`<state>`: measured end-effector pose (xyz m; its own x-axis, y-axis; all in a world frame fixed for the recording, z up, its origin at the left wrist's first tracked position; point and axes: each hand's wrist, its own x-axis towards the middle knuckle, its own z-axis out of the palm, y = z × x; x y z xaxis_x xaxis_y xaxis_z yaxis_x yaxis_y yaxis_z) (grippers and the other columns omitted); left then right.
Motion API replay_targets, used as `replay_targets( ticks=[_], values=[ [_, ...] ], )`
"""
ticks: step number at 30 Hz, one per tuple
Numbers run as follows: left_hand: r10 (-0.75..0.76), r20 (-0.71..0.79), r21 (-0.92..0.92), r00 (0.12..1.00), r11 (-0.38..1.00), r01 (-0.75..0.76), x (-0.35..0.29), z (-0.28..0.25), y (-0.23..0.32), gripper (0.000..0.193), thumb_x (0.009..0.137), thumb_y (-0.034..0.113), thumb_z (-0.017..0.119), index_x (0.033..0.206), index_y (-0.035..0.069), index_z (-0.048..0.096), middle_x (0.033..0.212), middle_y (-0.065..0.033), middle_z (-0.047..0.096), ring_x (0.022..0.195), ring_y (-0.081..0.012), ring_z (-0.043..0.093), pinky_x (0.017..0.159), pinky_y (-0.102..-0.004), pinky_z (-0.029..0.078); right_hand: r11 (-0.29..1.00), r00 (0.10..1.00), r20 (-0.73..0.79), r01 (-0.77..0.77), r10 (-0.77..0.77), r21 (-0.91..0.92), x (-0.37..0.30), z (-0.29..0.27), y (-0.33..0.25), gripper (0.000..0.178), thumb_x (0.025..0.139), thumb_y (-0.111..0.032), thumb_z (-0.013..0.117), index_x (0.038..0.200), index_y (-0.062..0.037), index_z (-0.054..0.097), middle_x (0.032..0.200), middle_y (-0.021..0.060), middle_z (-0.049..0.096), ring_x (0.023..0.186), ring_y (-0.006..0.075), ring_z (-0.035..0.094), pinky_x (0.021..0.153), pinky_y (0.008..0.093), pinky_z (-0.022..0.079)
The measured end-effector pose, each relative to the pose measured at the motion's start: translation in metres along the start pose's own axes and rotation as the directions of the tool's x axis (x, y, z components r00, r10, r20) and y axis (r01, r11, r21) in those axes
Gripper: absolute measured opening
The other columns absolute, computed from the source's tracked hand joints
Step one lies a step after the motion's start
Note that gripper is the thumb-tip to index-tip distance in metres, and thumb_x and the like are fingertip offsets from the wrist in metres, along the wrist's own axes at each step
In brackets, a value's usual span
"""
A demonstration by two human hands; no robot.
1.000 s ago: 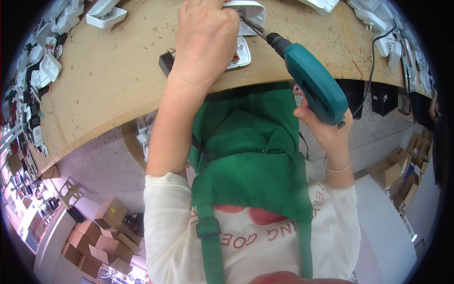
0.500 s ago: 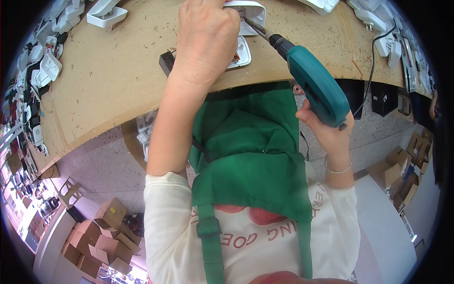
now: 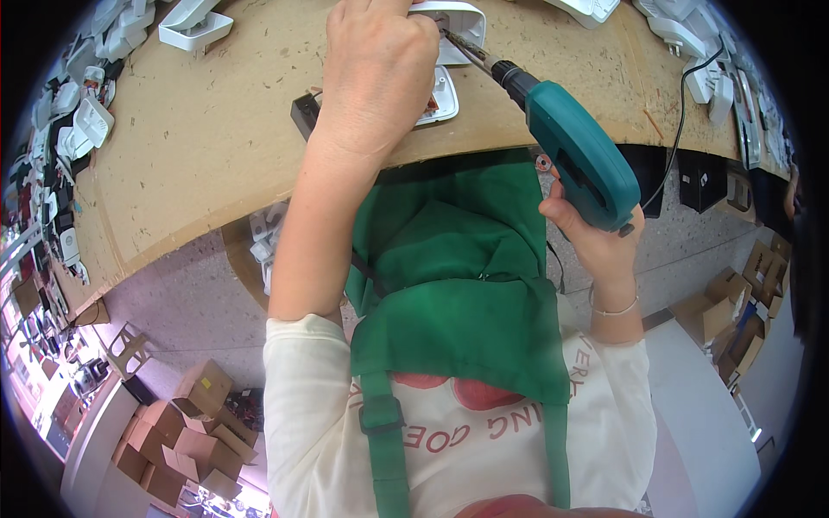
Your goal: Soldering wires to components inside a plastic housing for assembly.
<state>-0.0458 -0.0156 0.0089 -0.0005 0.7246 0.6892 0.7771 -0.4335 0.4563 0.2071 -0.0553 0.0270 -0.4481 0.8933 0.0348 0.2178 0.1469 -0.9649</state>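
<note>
My right hand [image 3: 602,246] is wrapped round the rear of a teal electric screwdriver [image 3: 580,142]. The tool points up and to the left. Its long bit reaches into the hollow of a white plastic housing [image 3: 471,28] at the top edge, where the tip is hard to make out. My left hand [image 3: 380,73] is closed on that housing from the left; its fingertips are partly out of sight. Under the left hand, partly covered, lies a second white plastic shell [image 3: 446,97] with reddish parts inside. A small black block [image 3: 304,114] sits left of my wrist.
Heaps of white plastic casings [image 3: 86,121] line the table's left side, and more casings [image 3: 691,43] lie at the right, near a black cable [image 3: 682,104]. The worn brown tabletop [image 3: 199,129] has its near edge before my green apron [image 3: 458,233]. Cardboard boxes [image 3: 194,449] stand on the floor.
The screwdriver and my right hand have shifted very slightly. My left hand and the housing stay in place.
</note>
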Motion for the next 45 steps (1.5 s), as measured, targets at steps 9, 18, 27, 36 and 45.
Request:
replay_targets(
  ticks=[9, 18, 27, 36, 45],
  values=[
    [0.009, 0.026, 0.024, 1.000, 1.000, -0.009, 0.000, -0.004, 0.000, 0.008, 0.074, -0.003, 0.050, 0.076, -0.008, 0.055, 0.093, -0.0200, 0.055, 0.086, -0.0358, 0.052, 0.078, -0.0428, 0.042, 1.000, 1.000, 0.024, 0.002, -0.002, -0.008, -0.001, 0.001, -0.001, 0.062, 0.071, -0.004, 0.081, 0.126, 0.0032, 0.052, 0.101, 0.0065, 0.061, 0.072, 0.0077, 0.056, 0.063, 0.0209, 0.046],
    [-0.092, 0.156, 0.205, 0.983, 0.977, 0.059, 0.008, -0.013, 0.015, 0.008, 0.074, -0.003, 0.051, 0.077, -0.008, 0.056, 0.092, -0.0194, 0.055, 0.087, -0.0355, 0.052, 0.079, -0.0432, 0.041, 0.999, 0.999, 0.013, 0.034, -0.034, -0.012, -0.004, -0.005, 0.001, 0.063, 0.071, -0.005, 0.081, 0.126, 0.0038, 0.051, 0.100, 0.0068, 0.061, 0.072, 0.0084, 0.056, 0.064, 0.0213, 0.047],
    [0.025, 0.011, 0.033, 1.000, 0.999, -0.025, 0.000, -0.001, -0.002, 0.007, 0.074, -0.003, 0.050, 0.076, -0.007, 0.055, 0.092, -0.0198, 0.055, 0.086, -0.0357, 0.052, 0.079, -0.0429, 0.042, 1.000, 0.999, 0.032, -0.001, 0.002, -0.027, -0.002, -0.001, 0.000, 0.064, 0.070, -0.005, 0.081, 0.126, 0.0033, 0.051, 0.102, 0.0069, 0.061, 0.072, 0.0080, 0.056, 0.064, 0.0215, 0.047],
    [-0.094, 0.134, 0.179, 0.987, 0.981, 0.070, 0.008, -0.010, 0.011, 0.008, 0.075, -0.004, 0.049, 0.078, -0.007, 0.055, 0.092, -0.0199, 0.055, 0.086, -0.0357, 0.052, 0.078, -0.0433, 0.042, 1.000, 1.000, 0.008, 0.019, -0.019, -0.018, -0.002, -0.002, 0.000, 0.064, 0.070, -0.005, 0.081, 0.126, 0.0033, 0.051, 0.099, 0.0063, 0.061, 0.071, 0.0082, 0.056, 0.064, 0.0217, 0.047],
    [-0.086, 0.149, 0.219, 0.985, 0.974, 0.052, 0.008, -0.009, 0.011, 0.009, 0.075, -0.004, 0.049, 0.079, -0.008, 0.056, 0.091, -0.0197, 0.054, 0.086, -0.0354, 0.051, 0.079, -0.0426, 0.042, 1.000, 1.000, 0.003, -0.004, 0.004, 0.007, -0.001, 0.003, 0.002, 0.062, 0.071, -0.004, 0.081, 0.125, 0.0042, 0.052, 0.100, 0.0061, 0.062, 0.072, 0.0076, 0.057, 0.064, 0.0208, 0.047]
  ],
)
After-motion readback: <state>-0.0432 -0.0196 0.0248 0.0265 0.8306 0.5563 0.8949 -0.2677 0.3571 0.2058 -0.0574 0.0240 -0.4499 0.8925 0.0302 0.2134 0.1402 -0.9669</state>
